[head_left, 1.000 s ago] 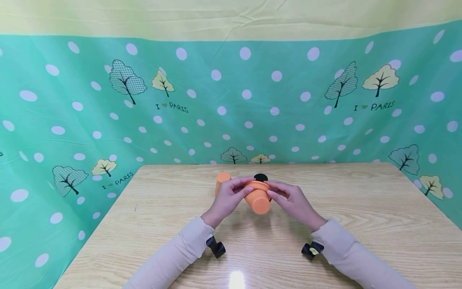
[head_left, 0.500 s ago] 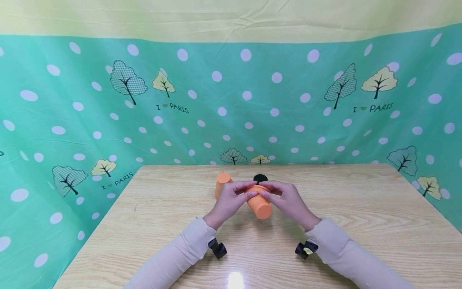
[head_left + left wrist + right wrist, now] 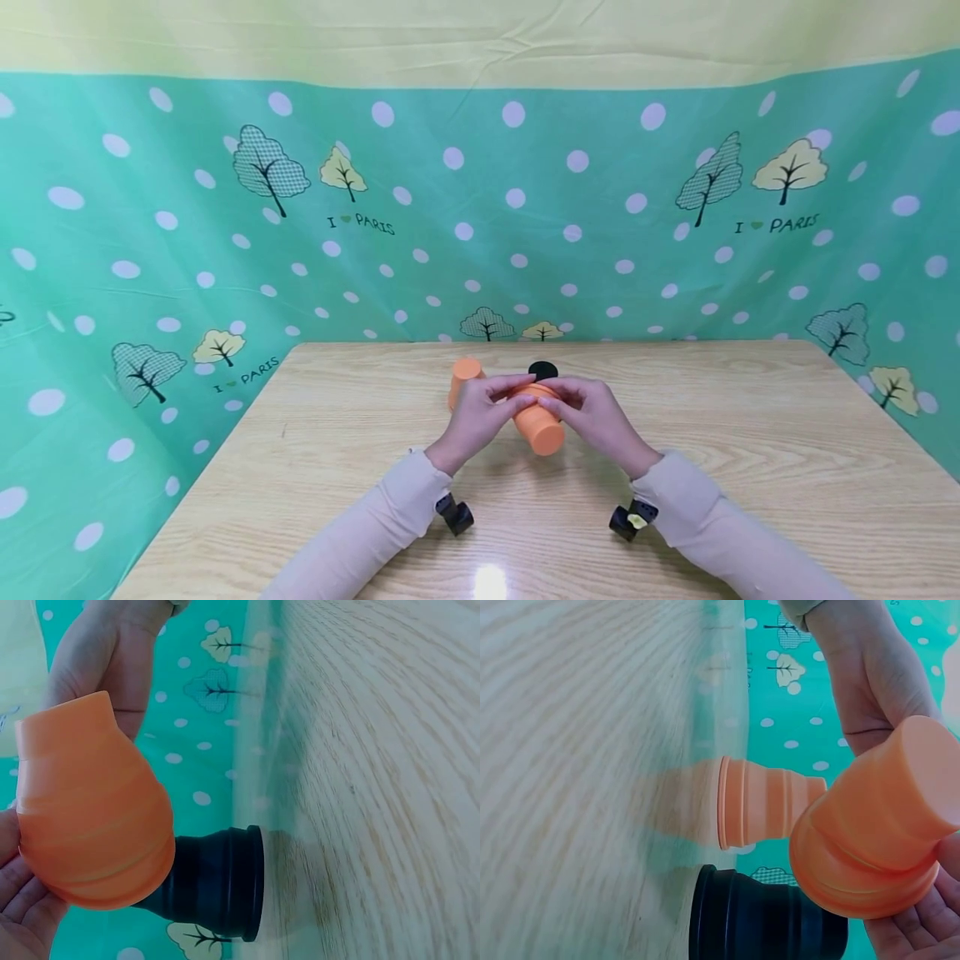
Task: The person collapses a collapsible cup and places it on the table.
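Both hands hold an orange cup (image 3: 546,435) above the table, tilted with its flat base toward me. My left hand (image 3: 471,419) pinches its left side near the rim, thumb on the near wall. From the right, my right hand (image 3: 602,423) pinches the same rim, and the two thumbs nearly meet. Creases near the rim of the held cup show in the right wrist view. Just behind it a black cup (image 3: 769,919) stands upside down on the table. A second orange cup (image 3: 769,804), also upside down, stands behind my left hand.
The light wood table (image 3: 360,450) reaches back to a green dotted cloth (image 3: 420,208) hanging behind it. Black wrist cameras sit below each hand. A bright light reflection lies at the table's near edge.
My right hand has moved slightly left and the thumbs have come closer together. The held cup's base has tipped a little lower. The two standing cups stay put.
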Action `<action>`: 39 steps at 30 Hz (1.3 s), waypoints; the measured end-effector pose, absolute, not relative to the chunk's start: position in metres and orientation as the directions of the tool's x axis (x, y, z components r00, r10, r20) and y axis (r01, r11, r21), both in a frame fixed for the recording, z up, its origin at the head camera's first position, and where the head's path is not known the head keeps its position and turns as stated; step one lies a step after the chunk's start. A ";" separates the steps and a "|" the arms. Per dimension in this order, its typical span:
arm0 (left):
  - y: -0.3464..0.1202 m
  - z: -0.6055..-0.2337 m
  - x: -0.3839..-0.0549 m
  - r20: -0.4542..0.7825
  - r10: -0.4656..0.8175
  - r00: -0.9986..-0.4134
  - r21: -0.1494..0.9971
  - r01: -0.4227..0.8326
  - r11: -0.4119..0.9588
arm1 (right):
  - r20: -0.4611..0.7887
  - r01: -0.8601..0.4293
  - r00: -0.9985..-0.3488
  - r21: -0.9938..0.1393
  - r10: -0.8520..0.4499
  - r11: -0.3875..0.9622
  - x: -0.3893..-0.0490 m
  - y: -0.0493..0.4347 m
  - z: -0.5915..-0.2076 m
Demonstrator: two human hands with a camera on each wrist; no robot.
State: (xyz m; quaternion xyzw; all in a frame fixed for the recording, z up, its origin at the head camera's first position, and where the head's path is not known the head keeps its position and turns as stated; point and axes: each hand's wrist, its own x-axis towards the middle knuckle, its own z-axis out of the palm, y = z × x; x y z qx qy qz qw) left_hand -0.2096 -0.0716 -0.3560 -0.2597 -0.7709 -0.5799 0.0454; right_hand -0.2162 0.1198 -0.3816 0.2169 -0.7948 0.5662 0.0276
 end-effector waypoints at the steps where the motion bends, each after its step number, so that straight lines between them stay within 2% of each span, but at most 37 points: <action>1: -0.071 -0.355 -0.209 0.373 0.349 -0.860 0.870 0.455 0.191 | 0.293 -0.378 -0.904 -0.888 -0.311 0.263 -0.216 0.120 -0.382; 7: -0.071 -0.372 -0.222 0.399 0.337 -0.853 0.867 0.470 0.164 | 0.336 -0.409 -0.897 -0.876 -0.287 0.254 -0.215 0.121 -0.383; 16: -0.076 -0.368 -0.223 0.313 0.334 -0.889 0.936 0.349 0.053 | 0.377 -0.408 -0.909 -0.893 -0.177 0.192 -0.216 0.125 -0.383; 24: -0.072 -0.382 -0.230 0.268 0.390 -0.881 0.959 0.282 -0.022 | 0.393 -0.405 -0.914 -0.900 -0.102 0.160 -0.215 0.125 -0.381; 32: -0.072 -0.380 -0.230 0.244 0.376 -0.894 0.967 0.255 -0.021 | 0.399 -0.409 -0.912 -0.900 -0.095 0.149 -0.215 0.125 -0.384; 39: -0.072 -0.380 -0.232 0.262 0.359 -0.896 0.959 0.284 0.008 | 0.425 -0.435 -0.900 -0.891 -0.098 0.130 -0.215 0.124 -0.385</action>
